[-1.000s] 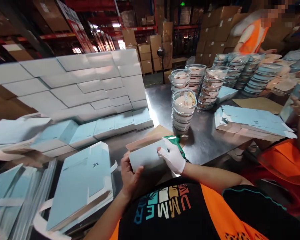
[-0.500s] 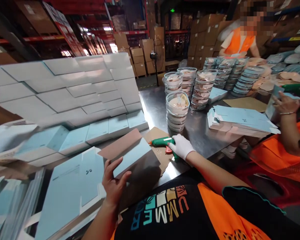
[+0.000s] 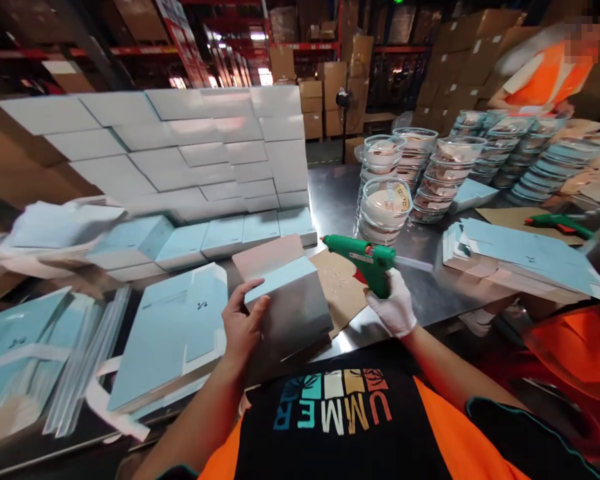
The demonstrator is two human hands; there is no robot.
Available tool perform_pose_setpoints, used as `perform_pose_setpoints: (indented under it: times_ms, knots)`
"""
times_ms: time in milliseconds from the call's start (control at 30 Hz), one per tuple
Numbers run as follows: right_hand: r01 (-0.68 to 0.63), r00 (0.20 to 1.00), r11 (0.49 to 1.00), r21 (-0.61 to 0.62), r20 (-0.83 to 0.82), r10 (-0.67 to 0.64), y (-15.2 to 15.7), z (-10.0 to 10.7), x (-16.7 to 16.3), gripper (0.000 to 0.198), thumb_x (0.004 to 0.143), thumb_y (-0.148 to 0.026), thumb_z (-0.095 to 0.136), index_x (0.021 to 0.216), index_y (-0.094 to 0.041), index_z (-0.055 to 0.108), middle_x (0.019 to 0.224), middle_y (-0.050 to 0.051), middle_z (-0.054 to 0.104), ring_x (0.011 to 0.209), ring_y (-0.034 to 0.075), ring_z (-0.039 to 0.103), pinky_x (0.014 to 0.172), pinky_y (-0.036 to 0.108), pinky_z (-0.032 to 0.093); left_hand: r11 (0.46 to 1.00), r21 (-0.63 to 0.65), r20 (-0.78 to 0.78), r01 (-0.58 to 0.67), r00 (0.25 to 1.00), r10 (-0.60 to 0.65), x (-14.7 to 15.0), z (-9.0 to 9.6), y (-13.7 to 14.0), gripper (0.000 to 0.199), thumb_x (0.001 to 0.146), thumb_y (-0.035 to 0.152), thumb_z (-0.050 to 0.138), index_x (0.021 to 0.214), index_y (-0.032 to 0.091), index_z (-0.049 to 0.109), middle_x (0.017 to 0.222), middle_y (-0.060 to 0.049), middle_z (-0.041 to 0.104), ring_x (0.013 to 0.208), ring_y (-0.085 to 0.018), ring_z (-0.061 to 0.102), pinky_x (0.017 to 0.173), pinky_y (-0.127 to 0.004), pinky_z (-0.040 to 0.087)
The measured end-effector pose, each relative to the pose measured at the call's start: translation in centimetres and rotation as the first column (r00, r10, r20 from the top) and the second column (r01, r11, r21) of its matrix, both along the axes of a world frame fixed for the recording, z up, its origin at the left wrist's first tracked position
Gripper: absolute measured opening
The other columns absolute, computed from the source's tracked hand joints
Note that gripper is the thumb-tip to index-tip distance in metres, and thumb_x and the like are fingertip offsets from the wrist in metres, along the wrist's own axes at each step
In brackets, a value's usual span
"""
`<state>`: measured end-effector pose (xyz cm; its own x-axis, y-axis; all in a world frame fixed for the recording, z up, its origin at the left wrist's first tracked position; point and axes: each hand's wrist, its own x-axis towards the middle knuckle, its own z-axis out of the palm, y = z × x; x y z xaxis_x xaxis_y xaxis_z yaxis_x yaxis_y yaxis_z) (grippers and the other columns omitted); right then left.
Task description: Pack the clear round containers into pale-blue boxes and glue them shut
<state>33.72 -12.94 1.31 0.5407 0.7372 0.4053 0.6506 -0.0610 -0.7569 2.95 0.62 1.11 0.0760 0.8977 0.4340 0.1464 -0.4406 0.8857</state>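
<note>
My left hand (image 3: 245, 320), bare, grips the left end of a light-blue and grey cardboard box (image 3: 293, 310), thumb and fingers over its edge. A flap (image 3: 270, 255) of the box stands up at the far side. In my white-gloved right hand (image 3: 394, 305) is a green glue gun (image 3: 363, 257) with a red trigger, raised above the table. Its orange nozzle points left, just beyond the box, and a clear glue stick (image 3: 414, 264) juts from its back. Beneath the gun lies a brown cardboard sheet (image 3: 337, 287) with small specks on it.
White boxes (image 3: 205, 153) form a wall at the far left. Flat blue cartons (image 3: 175, 320) lie stacked on the left. Stacks of clear round containers (image 3: 384, 210) stand ahead. At right are more flat cartons (image 3: 525, 250), another glue gun (image 3: 560, 223) and a co-worker's arm.
My right hand has lifted the glue gun off the cardboard sheet. The left hand keeps its hold on the box. The view has turned to the left, and the co-worker's glue gun now shows lower at right.
</note>
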Motion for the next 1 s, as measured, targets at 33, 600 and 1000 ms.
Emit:
perform_pose_setpoints:
  times_ms: [33,600,1000]
  knots:
    - [-0.076,0.997,0.995,0.071,0.016,0.075,-0.3,0.9,-0.4,0.054,0.083,-0.035,0.071,0.135,-0.017,0.070,0.124,0.015,0.080,0.107,0.035,0.078,0.101,0.053,0.065,1.000,-0.009,0.015,0.012,1.000,-0.012,0.3,0.5,-0.3,0.059,0.083,0.070,0.081,0.113,0.020,0.080,0.099,-0.007,0.076,0.094,-0.026,0.070,0.083,-0.034,0.056]
    - [-0.411,0.848,0.911,0.038,0.383,0.367,0.0,6.0,-6.7,0.015,0.086,-0.034,0.069,0.089,-0.021,0.075,0.080,0.007,0.077,0.073,0.023,0.072,0.068,0.031,0.052,0.959,0.264,-0.056,0.104,0.994,-0.092,3.4,0.8,-2.3,0.045,0.086,0.063,0.085,0.106,0.023,0.080,0.104,-0.007,0.070,0.104,-0.026,0.067,0.094,-0.036,0.055]
    - [-0.172,0.918,0.983,0.065,0.372,0.136,-1.4,4.3,-3.5,0.012,0.086,-0.031,0.061,0.082,-0.023,0.068,0.071,0.004,0.069,0.063,0.020,0.064,0.063,0.031,0.048,0.975,0.211,-0.037,0.072,0.997,-0.066,2.5,0.4,-2.1,0.049,0.087,0.064,0.086,0.112,0.022,0.082,0.111,-0.007,0.068,0.100,-0.023,0.066,0.082,-0.029,0.051]
